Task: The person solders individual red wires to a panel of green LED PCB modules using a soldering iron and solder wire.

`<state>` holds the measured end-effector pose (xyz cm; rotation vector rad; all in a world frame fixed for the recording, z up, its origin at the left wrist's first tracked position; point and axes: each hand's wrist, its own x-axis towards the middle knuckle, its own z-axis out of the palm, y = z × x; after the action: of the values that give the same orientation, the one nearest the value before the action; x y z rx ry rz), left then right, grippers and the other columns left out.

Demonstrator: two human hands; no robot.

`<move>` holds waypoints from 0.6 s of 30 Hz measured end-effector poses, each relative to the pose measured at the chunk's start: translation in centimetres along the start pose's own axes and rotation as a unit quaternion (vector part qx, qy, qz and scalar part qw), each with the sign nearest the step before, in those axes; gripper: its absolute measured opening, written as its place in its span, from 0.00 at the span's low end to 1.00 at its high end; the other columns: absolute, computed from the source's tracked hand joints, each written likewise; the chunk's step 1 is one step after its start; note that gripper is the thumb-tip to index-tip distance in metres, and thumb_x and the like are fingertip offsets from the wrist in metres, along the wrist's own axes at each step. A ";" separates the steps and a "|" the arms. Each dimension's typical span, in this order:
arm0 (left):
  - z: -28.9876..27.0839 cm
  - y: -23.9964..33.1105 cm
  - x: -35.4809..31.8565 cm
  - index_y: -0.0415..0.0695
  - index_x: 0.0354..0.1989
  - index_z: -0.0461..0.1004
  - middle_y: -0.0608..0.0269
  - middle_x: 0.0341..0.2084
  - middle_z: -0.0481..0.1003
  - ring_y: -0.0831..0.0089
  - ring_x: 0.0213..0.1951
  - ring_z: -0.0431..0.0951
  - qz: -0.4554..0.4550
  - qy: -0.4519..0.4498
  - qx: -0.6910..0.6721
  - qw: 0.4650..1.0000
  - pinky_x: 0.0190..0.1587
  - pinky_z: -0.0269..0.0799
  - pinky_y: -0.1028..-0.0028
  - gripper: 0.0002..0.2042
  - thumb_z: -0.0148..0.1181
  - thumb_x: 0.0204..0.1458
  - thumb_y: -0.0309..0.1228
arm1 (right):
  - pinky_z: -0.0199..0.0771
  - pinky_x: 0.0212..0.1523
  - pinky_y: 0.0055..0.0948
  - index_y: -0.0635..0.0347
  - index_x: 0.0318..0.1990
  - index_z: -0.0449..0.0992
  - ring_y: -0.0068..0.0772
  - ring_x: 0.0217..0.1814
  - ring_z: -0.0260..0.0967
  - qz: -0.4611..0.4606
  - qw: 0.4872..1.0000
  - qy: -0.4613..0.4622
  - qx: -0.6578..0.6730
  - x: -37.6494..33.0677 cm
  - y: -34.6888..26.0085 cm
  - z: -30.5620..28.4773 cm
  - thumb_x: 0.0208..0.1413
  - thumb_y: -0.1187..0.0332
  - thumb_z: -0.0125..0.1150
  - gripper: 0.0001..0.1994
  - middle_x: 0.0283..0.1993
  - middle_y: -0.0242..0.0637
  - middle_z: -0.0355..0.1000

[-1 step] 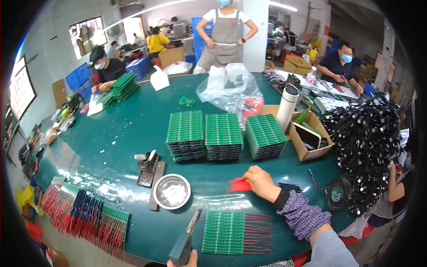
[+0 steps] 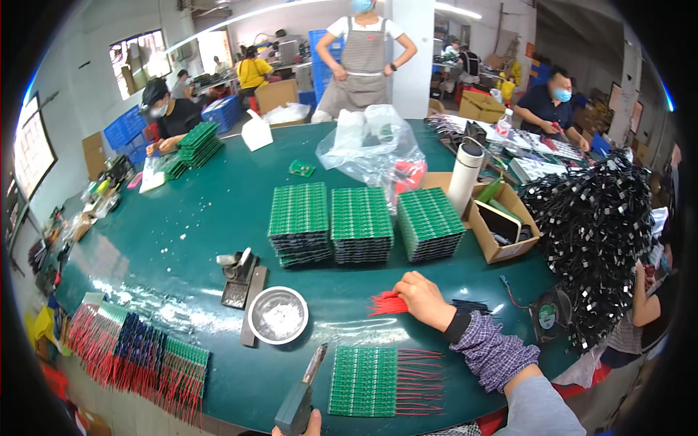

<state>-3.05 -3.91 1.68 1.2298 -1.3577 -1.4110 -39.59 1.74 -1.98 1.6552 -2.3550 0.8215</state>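
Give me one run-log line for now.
left hand: holding grey tool | right hand: touching red wire bundle | green board: red leads along right edge

- The right forearm (image 2: 520,379) is partly covered by a loose, gathered oversleeve (image 2: 494,356) in a fine check of dark purple and white.
- At the wrist, the oversleeve is finished with a snug black cuff (image 2: 458,325).
- Above a short bare stretch, the arm is clothed in a plain grey-blue sleeve (image 2: 536,408).
- The right hand (image 2: 424,299) is left ungloved.
- Of the left hand (image 2: 314,423), only ungloved fingers are shown.
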 end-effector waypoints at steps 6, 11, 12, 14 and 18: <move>0.8 0.5 0.0 0.31 0.46 0.77 0.58 0.40 0.80 0.71 0.39 0.79 -0.019 -0.013 -0.025 0.999 0.43 0.74 0.69 0.17 0.73 0.48 0.21 | 0.74 0.42 0.41 0.58 0.34 0.76 0.44 0.44 0.68 0.023 1.000 -0.013 0.009 0.0 0.3 -0.6 0.52 0.78 0.57 0.05 0.36 0.38 0.68; 0.5 0.5 -0.1 0.31 0.46 0.77 0.57 0.40 0.80 0.71 0.39 0.79 -0.019 -0.026 0.014 0.999 0.43 0.74 0.70 0.18 0.73 0.47 0.21 | 0.74 0.43 0.41 0.58 0.33 0.77 0.44 0.41 0.71 0.006 1.000 0.006 -0.022 -0.1 0.6 -1.0 0.52 0.76 0.58 0.03 0.33 0.37 0.71; 0.5 0.4 0.0 0.31 0.46 0.77 0.57 0.40 0.80 0.71 0.39 0.79 -0.018 -0.025 0.014 0.999 0.43 0.74 0.70 0.18 0.73 0.47 0.21 | 0.75 0.42 0.41 0.58 0.33 0.78 0.43 0.40 0.72 -0.001 1.000 0.014 -0.023 0.0 0.6 -1.0 0.52 0.75 0.59 0.03 0.32 0.37 0.72; 0.5 0.3 0.0 0.31 0.46 0.77 0.57 0.40 0.80 0.71 0.39 0.79 -0.003 -0.021 0.009 1.000 0.43 0.75 0.69 0.18 0.74 0.47 0.22 | 0.75 0.41 0.41 0.58 0.32 0.78 0.43 0.39 0.73 -0.010 0.999 0.022 -0.024 0.1 0.5 -1.0 0.52 0.75 0.59 0.03 0.31 0.36 0.72; 0.8 0.3 -0.1 0.31 0.45 0.77 0.57 0.40 0.80 0.71 0.39 0.79 -0.008 -0.018 -0.026 0.999 0.43 0.75 0.69 0.17 0.74 0.47 0.22 | 0.76 0.39 0.41 0.58 0.31 0.79 0.42 0.40 0.73 -0.012 1.000 0.024 -0.016 -0.1 0.5 -1.0 0.51 0.74 0.61 0.02 0.31 0.36 0.73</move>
<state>-3.84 -3.63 1.97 1.1885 -1.3293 -1.4775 -40.16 2.42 -1.37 1.6304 -2.2990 0.8049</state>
